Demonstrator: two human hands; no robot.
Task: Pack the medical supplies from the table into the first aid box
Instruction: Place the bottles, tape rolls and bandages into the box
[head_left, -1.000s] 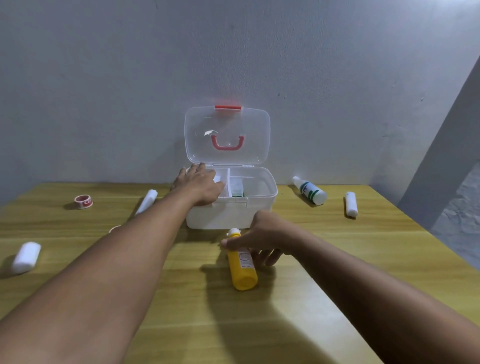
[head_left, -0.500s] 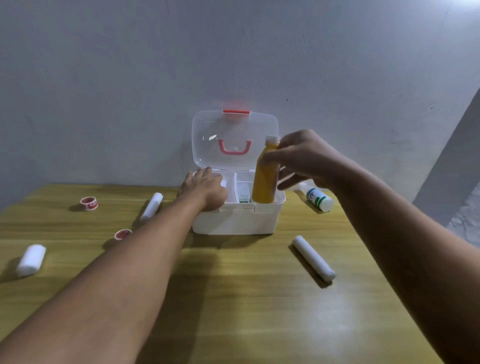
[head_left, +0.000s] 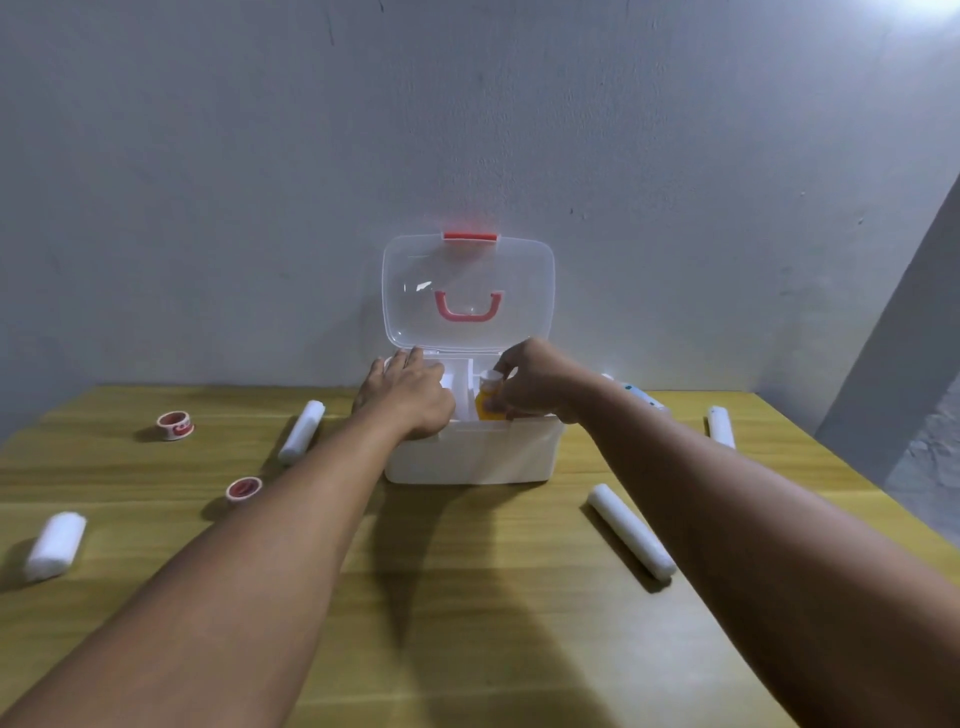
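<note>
The white first aid box (head_left: 472, 454) stands open at the table's far middle, its clear lid (head_left: 467, 291) upright against the wall. My right hand (head_left: 535, 382) is shut on the yellow bottle (head_left: 488, 402), which stands upright inside the box's right compartment with only its top showing. My left hand (head_left: 408, 397) rests palm down over the box's left rim, fingers reaching inside. Loose on the table lie white gauze rolls (head_left: 301, 431) (head_left: 631, 530) (head_left: 54, 543) (head_left: 721, 426) and two red tape rolls (head_left: 175, 425) (head_left: 243, 488).
A white bottle with a green label (head_left: 636, 395) lies behind my right forearm, mostly hidden. The wooden table (head_left: 467, 597) ends at a grey wall behind the box, and its right edge drops off near a grey floor.
My right hand lifted the yellow bottle from the table in front of the box, carried it over the rim and lowered it into the right compartment. My left hand stayed on the box.
</note>
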